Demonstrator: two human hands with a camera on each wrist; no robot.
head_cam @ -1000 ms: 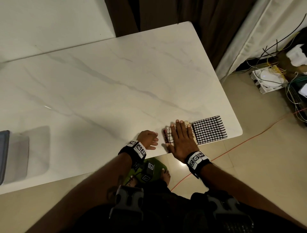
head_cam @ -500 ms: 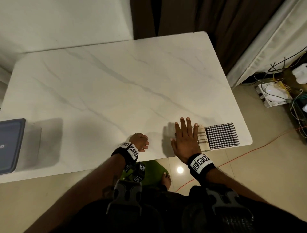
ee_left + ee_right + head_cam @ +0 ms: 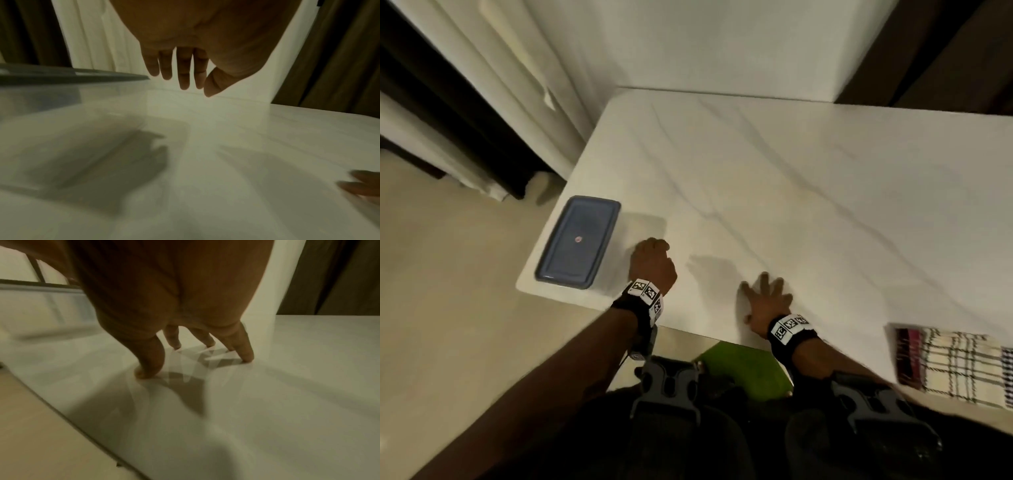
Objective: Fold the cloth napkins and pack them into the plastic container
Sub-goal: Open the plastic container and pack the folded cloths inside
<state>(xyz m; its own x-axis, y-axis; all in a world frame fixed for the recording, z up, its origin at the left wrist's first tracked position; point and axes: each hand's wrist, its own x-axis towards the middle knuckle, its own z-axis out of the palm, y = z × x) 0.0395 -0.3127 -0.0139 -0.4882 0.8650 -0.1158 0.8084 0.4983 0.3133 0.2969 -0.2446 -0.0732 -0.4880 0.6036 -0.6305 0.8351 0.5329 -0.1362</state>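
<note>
The clear plastic container (image 3: 577, 241) with a grey-blue lid stands at the table's near left corner. My left hand (image 3: 652, 263) hovers just right of it and holds nothing. In the left wrist view its fingers (image 3: 184, 76) hang relaxed beside the container (image 3: 61, 91). My right hand (image 3: 767, 298) rests spread on the bare table by the front edge, with its fingertips (image 3: 245, 356) touching the marble. The folded napkins (image 3: 959, 368) lie at the far right of the front edge: a dark red one, a cream plaid one, and the edge of a checked one.
The white marble table (image 3: 808, 178) meets a white wall at the back. Curtains (image 3: 493, 102) hang beyond its left end. A green stool (image 3: 743, 373) stands under the front edge between my arms.
The view has swung left. My right hand left the folded napkins and slid left onto bare table. My left hand moved left, up to the container.
</note>
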